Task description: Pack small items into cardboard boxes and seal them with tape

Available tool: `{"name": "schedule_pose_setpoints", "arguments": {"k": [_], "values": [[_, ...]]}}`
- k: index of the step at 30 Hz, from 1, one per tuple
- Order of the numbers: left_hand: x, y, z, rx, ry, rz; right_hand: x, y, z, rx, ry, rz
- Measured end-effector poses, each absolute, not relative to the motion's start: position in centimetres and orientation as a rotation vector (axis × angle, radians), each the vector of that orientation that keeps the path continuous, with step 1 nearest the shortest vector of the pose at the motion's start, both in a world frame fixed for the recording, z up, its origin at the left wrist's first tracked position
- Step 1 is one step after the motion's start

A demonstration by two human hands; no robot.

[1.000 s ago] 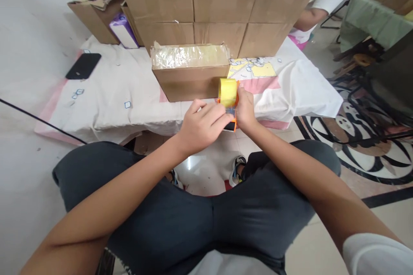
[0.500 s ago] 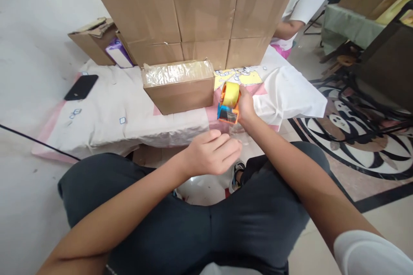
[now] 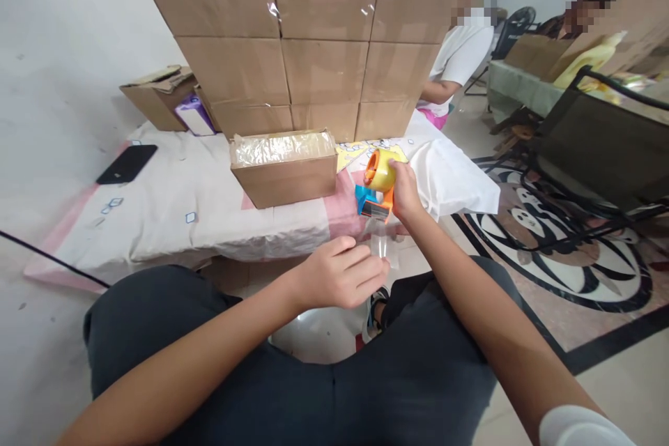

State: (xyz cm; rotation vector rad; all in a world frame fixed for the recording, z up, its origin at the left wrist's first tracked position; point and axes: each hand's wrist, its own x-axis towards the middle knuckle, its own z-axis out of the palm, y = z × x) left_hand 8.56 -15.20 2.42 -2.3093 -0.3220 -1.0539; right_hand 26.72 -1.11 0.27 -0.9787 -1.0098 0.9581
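The tape dispenser point(image 3: 388, 201) is held in the air at the near edge of the bench point(image 3: 266, 228), right of the standing carton point(image 3: 293, 182). Its frame is orange and blue and bears a yellow roll of tape point(image 3: 385, 173).

Condition of hands: the right hand point(image 3: 406, 191) is closed about the dispenser's right side, thumb up against the roll. The left hand point(image 3: 345, 273) is loosely curled, lower and nearer the body, clear of the bench; its fingertips appear to pinch a strip of clear tape point(image 3: 380, 242) that runs down from the dispenser. The exact contact is partly hidden by the fingers.

Handling assessment: the dispenser is judged light and rigid, most of its weight lying in the roll. The sound hold is on the side of the frame, fingers kept off the dark front edge, which may be a cutter. Pressure of the thumb on the roll could brake it. The strip is judged thin, limp and sticky, liable to fold onto itself; it is best gripped by its end.

The carton appears stiff-walled, with a shiny, probably slick top; flat palms on its opposite ends would suit. Its weight cannot be determined.
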Motion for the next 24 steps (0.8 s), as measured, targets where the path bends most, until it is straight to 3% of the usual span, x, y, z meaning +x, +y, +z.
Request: {"name": "schedule_pose_setpoints", "arguments": {"k": [9, 24], "values": [[7.5, -14.4, 2.7, -2.253, -0.462, -1.138, 26.7, -2.0, 0.1, -0.905, -1.158, 1.046], [6.6, -13.3, -1.2, -2.588, -0.82, -0.986, 28.6, 0.0, 0.9, -0.781, -1.07, 0.894]]}}
